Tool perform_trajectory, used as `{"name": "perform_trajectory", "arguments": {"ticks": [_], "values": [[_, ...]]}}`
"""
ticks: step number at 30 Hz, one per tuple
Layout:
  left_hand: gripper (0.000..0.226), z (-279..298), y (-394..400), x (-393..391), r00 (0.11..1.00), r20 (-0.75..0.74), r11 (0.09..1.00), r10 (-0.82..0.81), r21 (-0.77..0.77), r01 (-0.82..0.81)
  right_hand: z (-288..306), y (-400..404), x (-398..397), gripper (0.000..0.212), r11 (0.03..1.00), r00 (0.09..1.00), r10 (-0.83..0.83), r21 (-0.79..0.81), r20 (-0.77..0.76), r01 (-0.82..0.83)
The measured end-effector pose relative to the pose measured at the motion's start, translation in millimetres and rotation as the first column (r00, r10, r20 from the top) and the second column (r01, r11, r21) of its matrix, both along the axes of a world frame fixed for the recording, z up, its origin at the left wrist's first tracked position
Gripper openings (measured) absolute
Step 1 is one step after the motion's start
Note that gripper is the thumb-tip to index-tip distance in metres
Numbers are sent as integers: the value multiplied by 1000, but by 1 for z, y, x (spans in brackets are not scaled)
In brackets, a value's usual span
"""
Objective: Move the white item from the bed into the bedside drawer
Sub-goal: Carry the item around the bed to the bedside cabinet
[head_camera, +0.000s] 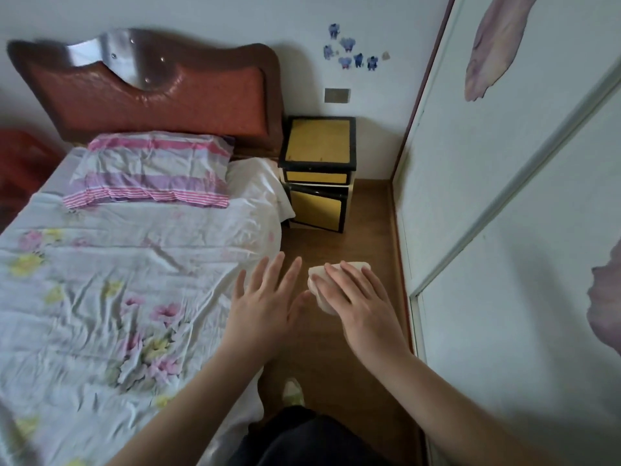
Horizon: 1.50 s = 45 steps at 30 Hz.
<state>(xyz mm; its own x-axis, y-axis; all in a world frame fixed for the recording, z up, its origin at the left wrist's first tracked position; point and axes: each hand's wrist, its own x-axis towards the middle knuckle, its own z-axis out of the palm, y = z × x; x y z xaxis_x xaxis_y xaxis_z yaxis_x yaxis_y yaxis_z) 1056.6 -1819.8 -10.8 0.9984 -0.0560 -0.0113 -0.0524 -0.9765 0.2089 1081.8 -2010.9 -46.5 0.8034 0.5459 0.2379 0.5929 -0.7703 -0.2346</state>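
My right hand (361, 304) grips a small white folded item (319, 279) over the wooden floor, beside the bed's right edge. My left hand (268, 297) hovers just left of it with fingers spread, holding nothing. The bed (117, 280) has a floral sheet and fills the left side. The yellow and black bedside cabinet (317, 169) stands ahead against the wall, past the hands. Its top drawer (316, 177) looks closed and its lower door (316, 210) stands slightly ajar.
A striped pillow (151, 169) lies at the head of the bed under a red-brown headboard (151, 95). A white sliding wardrobe (504, 230) lines the right side, leaving a narrow strip of wooden floor (363, 237) between it and the bed. My foot (292, 393) is below.
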Motion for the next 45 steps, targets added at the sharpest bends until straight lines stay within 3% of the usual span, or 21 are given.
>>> {"name": "perform_trajectory", "arguments": {"ticks": [10, 22, 26, 32, 39, 45], "values": [[59, -18, 64, 151, 996, 80, 999, -45, 16, 44, 0, 59, 154, 68, 994, 1000, -30, -103, 5, 30], [61, -34, 90, 294, 993, 40, 989, -114, 101, 110, 0, 83, 284, 61, 992, 996, -75, -108, -46, 70], [62, -49, 82, 353, 991, -22, 984, -129, 118, 131, -14, 77, 340, 63, 991, 992, -96, -97, -78, 88], [60, -63, 70, 443, 992, -121, 991, -25, 125, 40, -32, 59, 442, 70, 999, 997, -50, -23, -51, 49], [57, -88, 61, 523, 992, -126, 996, 4, 89, 7, -53, 47, 536, 68, 998, 999, -38, -59, -15, 37], [58, -150, 61, 567, 987, -130, 993, -90, 60, 99, -107, 65, 576, 66, 995, 994, -102, -16, -49, 102]]}}
